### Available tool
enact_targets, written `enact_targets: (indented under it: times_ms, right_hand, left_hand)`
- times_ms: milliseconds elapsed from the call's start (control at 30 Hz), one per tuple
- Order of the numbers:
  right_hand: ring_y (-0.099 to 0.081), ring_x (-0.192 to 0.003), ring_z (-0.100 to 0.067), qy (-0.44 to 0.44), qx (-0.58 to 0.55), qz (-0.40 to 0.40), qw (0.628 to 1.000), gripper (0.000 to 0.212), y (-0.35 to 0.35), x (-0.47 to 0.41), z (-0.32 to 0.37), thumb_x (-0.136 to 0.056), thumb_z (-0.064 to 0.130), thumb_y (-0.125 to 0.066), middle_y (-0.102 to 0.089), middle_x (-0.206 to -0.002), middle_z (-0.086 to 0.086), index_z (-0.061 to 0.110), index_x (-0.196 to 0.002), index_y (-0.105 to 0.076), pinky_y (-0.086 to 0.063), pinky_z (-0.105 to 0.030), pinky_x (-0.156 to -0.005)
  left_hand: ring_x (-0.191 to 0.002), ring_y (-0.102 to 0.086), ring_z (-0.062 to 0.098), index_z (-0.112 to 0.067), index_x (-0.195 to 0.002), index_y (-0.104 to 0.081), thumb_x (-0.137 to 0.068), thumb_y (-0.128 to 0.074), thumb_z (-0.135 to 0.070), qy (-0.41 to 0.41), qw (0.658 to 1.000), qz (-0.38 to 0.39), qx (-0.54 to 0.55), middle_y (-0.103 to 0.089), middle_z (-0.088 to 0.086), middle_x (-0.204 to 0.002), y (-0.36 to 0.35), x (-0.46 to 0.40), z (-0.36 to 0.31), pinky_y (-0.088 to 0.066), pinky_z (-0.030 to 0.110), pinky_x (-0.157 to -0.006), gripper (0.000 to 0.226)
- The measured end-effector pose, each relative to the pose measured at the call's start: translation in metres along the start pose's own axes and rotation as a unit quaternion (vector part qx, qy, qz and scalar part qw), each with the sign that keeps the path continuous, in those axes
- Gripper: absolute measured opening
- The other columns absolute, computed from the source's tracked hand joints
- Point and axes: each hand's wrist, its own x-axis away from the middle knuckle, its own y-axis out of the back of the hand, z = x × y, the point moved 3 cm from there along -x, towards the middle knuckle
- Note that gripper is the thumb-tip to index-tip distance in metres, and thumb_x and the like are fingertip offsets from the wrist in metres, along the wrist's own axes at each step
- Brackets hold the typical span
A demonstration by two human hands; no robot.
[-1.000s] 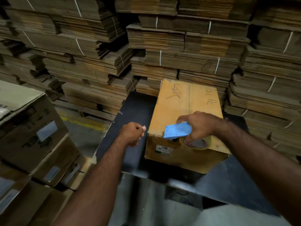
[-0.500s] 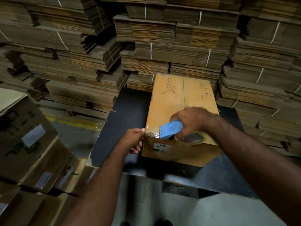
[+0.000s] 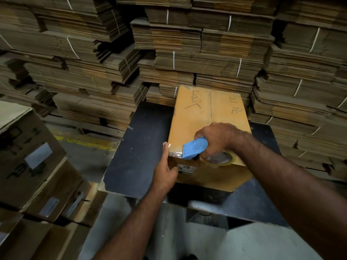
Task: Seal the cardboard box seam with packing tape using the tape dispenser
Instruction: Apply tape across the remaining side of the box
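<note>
my right hand [image 3: 217,137] has its grip wrapped around the blue tape dispenser [image 3: 194,148], fingers curled over its body, with the roll of packing tape [image 3: 223,160] sitting under my palm at the near top edge of the cardboard box [image 3: 202,113]. the dispenser's toothed end points toward the box's near left corner, where a short shiny strip of tape [image 3: 174,153] lies along the top edge. my left hand [image 3: 166,166] is flat against that same corner, fingers straight and pressed to the box's left side and near face, so that grip is wide and holds nothing. the box stands on the dark tabletop [image 3: 139,152], toward its far right side, with its far end near the tabletop's back edge; the centre seam [image 3: 210,104] runs lengthwise down the lid, with handwritten marks on either side of it. a small printed label [image 3: 185,168] on the near face is partly covered by my left fingers. bundles of flattened cardboard [image 3: 197,45] tied with white straps are stacked behind the tabletop, and more cartons [image 3: 32,162] sit to the left of it
</note>
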Motion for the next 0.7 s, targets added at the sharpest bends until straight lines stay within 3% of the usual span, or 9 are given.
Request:
enact_targets:
  times_ms: [67, 133, 200, 233, 333, 467, 567, 700]
  right_hand:
    - [-0.058, -0.093, -0.017, 0.002, -0.001, 0.002, 1.000, 0.062, 0.000, -0.001, 0.000, -0.063, 0.058, -0.075, -0.064, -0.103, 0.009, 0.039, -0.119, -0.058, -0.054, -0.040, -0.080]
    - [-0.058, -0.092, -0.018, 0.005, 0.002, 0.003, 1.000, 0.062, 0.000, -0.002, 0.001, -0.063, 0.058, -0.074, -0.064, -0.102, 0.007, 0.039, -0.119, -0.057, -0.055, -0.040, -0.080]
    - [-0.058, -0.090, -0.020, 0.004, 0.009, 0.004, 1.000, 0.065, -0.002, -0.002, 0.000, -0.063, 0.059, -0.074, -0.062, -0.101, 0.005, 0.040, -0.121, -0.052, -0.054, -0.039, -0.077]
    - [-0.057, -0.089, -0.021, 0.002, 0.012, 0.006, 1.000, 0.068, -0.002, -0.003, -0.001, -0.064, 0.060, -0.074, -0.060, -0.100, 0.003, 0.041, -0.123, -0.046, -0.052, -0.037, -0.074]
    - [-0.056, -0.085, -0.023, 0.017, 0.019, 0.006, 1.000, 0.072, -0.003, -0.004, 0.000, -0.063, 0.062, -0.073, -0.057, -0.097, 0.001, 0.048, -0.123, -0.035, -0.050, -0.038, -0.071]
    - [-0.055, -0.085, -0.021, 0.044, 0.003, -0.003, 0.999, 0.066, -0.002, 0.002, -0.007, -0.068, 0.058, -0.073, -0.059, -0.100, 0.001, 0.049, -0.124, -0.040, -0.053, -0.039, -0.074]
    - [-0.054, -0.078, -0.014, 0.077, -0.035, -0.027, 0.996, 0.064, -0.003, 0.013, -0.017, -0.073, 0.051, -0.074, -0.058, -0.096, 0.004, 0.046, -0.129, -0.042, -0.052, -0.033, -0.068]
    - [-0.046, -0.070, -0.001, 0.084, -0.060, -0.058, 0.993, 0.062, -0.011, 0.032, -0.052, -0.075, 0.049, -0.075, -0.054, -0.086, 0.011, 0.047, -0.130, -0.046, -0.038, -0.026, -0.059]
  left_hand:
    - [-0.124, -0.054, 0.016, -0.048, -0.155, -0.001, -0.087, -0.057, -0.003, 0.012, 0.999, 0.009, -0.046, -0.047, -0.001, -0.149, 0.003, 0.000, -0.002, -0.048, 0.039, -0.105, 0.098]
    - [-0.133, -0.047, 0.021, -0.036, -0.158, 0.000, -0.090, -0.060, -0.009, -0.016, 0.985, -0.018, -0.170, -0.038, 0.002, -0.157, 0.008, 0.000, -0.007, -0.042, 0.036, -0.109, 0.095]
    - [-0.150, -0.021, 0.018, -0.021, -0.160, -0.007, -0.088, -0.062, -0.008, -0.144, 0.949, -0.052, -0.275, -0.019, -0.001, -0.165, 0.009, -0.002, -0.014, -0.024, 0.035, -0.121, 0.091]
    - [-0.151, -0.015, 0.016, -0.015, -0.159, -0.015, -0.087, -0.063, -0.006, -0.208, 0.926, -0.054, -0.309, -0.018, -0.001, -0.165, 0.008, -0.004, -0.018, -0.017, 0.036, -0.123, 0.087]
    - [-0.144, -0.038, 0.026, -0.004, -0.145, -0.046, -0.081, -0.075, -0.006, -0.314, 0.855, -0.069, -0.406, -0.045, 0.011, -0.152, 0.007, -0.013, -0.019, -0.024, 0.043, -0.120, 0.071]
    - [-0.127, -0.058, 0.032, 0.001, -0.131, -0.061, -0.077, -0.082, -0.009, -0.388, 0.774, -0.111, -0.487, -0.062, 0.017, -0.134, 0.008, -0.016, -0.017, -0.037, 0.051, -0.109, 0.059]
    - [-0.128, -0.057, 0.030, -0.002, -0.131, -0.062, -0.081, -0.080, -0.009, -0.421, 0.754, -0.117, -0.491, -0.061, 0.015, -0.136, 0.015, -0.020, -0.015, -0.041, 0.049, -0.110, 0.054]
    - [-0.129, -0.056, 0.027, -0.004, -0.132, -0.062, -0.081, -0.079, -0.007, -0.427, 0.752, -0.104, -0.491, -0.060, 0.013, -0.137, 0.022, -0.026, -0.015, -0.040, 0.051, -0.111, 0.054]
